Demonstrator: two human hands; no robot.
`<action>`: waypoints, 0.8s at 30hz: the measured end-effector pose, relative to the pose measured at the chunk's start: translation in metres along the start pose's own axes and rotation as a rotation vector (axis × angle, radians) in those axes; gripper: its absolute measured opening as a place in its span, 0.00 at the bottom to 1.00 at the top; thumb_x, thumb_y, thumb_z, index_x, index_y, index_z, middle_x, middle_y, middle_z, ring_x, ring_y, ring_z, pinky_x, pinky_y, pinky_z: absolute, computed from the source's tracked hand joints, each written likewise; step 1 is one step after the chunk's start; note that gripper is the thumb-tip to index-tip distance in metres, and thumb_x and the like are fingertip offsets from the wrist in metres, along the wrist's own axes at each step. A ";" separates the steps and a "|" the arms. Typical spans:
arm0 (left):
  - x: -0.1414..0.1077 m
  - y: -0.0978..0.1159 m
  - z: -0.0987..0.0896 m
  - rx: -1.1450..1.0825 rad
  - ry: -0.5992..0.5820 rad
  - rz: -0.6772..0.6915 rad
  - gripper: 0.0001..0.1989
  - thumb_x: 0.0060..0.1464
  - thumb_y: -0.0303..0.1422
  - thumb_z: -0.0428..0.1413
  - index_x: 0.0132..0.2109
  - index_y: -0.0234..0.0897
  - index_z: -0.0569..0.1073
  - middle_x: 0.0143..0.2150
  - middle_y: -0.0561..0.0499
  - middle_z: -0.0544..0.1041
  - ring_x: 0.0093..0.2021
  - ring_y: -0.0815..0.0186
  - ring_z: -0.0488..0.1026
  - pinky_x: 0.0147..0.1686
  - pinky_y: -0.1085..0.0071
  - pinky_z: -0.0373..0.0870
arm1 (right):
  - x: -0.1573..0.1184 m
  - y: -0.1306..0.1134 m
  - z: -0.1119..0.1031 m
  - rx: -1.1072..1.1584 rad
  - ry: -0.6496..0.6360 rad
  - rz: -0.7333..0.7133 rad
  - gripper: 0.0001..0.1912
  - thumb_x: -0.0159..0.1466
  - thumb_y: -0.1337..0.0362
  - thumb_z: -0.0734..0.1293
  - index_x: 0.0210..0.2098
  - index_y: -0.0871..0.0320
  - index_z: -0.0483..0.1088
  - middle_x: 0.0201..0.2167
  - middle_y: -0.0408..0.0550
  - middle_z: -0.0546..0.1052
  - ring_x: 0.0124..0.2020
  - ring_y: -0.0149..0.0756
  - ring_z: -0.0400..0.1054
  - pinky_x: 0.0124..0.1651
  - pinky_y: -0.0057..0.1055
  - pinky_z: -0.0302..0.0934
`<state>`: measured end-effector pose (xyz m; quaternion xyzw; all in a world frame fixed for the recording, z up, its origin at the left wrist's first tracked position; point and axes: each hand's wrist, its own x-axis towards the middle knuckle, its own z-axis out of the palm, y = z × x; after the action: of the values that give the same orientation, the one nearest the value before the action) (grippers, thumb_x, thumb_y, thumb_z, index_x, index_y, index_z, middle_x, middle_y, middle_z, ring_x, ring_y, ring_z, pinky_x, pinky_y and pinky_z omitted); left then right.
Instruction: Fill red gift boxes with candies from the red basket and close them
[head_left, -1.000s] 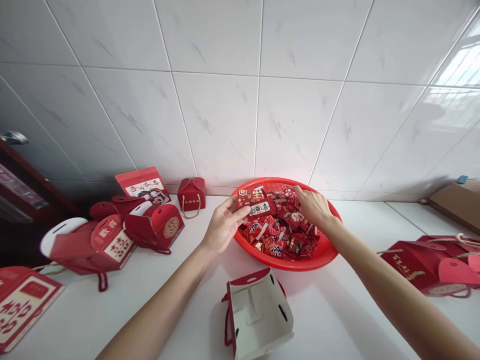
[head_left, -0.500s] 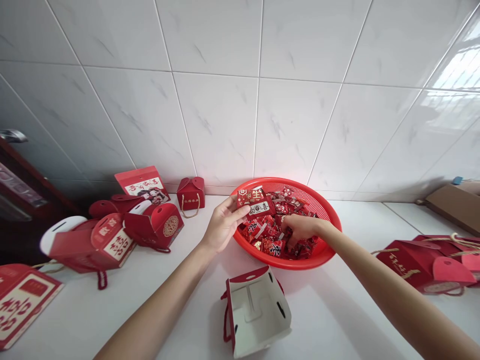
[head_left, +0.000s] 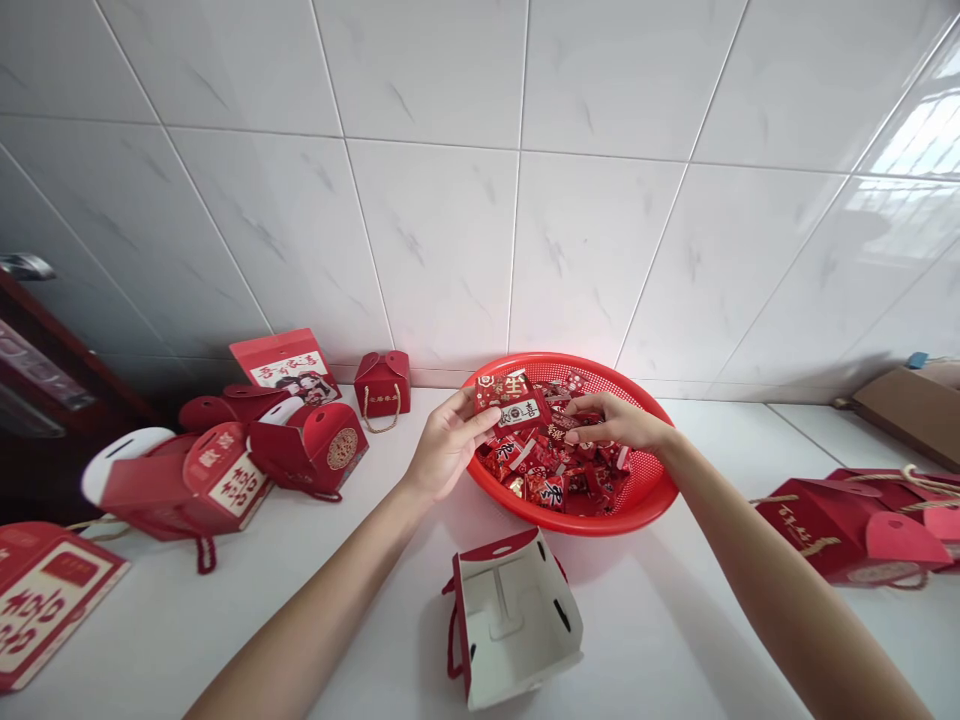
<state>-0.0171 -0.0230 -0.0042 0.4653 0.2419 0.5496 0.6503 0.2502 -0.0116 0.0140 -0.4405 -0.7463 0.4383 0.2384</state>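
Note:
My left hand [head_left: 448,440] pinches flat red wrapped packets [head_left: 517,410] with gold and white print over the left side of the basket. A red plastic basket [head_left: 637,512] stands against the wall, heaped with red candy packets [head_left: 544,487]. Over its middle is my right hand [head_left: 619,425], thumb and fingers closed on a small dark red candy packet [head_left: 559,430], partly hidden by the fingers. Just in front of the basket an open gift box [head_left: 517,610] shows its white inside, with a dark red cord handle at its left.
Red gift boxes [head_left: 180,485] stand on the left of the white counter [head_left: 660,640], and a small closed box [head_left: 382,383] sits by the tiled wall. More red boxes [head_left: 832,530] are at the right, below a brown cardboard box [head_left: 911,410].
My right hand has risen from among the candies and shifted slightly up, with a small packet now at its fingertips. My left hand stays in place holding its packets.

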 end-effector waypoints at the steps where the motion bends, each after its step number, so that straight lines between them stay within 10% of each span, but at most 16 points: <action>1: 0.000 0.000 0.000 0.001 0.002 -0.001 0.20 0.43 0.35 0.73 0.45 0.38 0.81 0.45 0.48 0.84 0.48 0.57 0.80 0.45 0.64 0.75 | 0.000 0.000 0.000 0.009 0.002 0.004 0.19 0.56 0.47 0.75 0.34 0.56 0.75 0.34 0.47 0.77 0.37 0.42 0.70 0.38 0.39 0.65; 15: 0.000 -0.001 0.000 -0.006 0.028 -0.009 0.20 0.42 0.33 0.74 0.44 0.38 0.81 0.44 0.49 0.83 0.45 0.60 0.79 0.45 0.66 0.75 | 0.007 0.014 -0.001 -0.132 -0.060 0.035 0.17 0.49 0.54 0.79 0.33 0.55 0.76 0.37 0.46 0.79 0.43 0.44 0.71 0.49 0.40 0.64; 24: -0.001 0.001 0.002 -0.022 0.046 -0.025 0.20 0.42 0.32 0.73 0.44 0.38 0.81 0.44 0.50 0.83 0.45 0.62 0.78 0.48 0.65 0.75 | 0.002 0.008 0.002 0.002 -0.001 0.187 0.21 0.63 0.44 0.69 0.32 0.57 0.73 0.30 0.47 0.80 0.23 0.32 0.70 0.29 0.32 0.64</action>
<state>-0.0164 -0.0249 -0.0032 0.4422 0.2564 0.5549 0.6564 0.2511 -0.0085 0.0061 -0.5076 -0.7017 0.4598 0.1965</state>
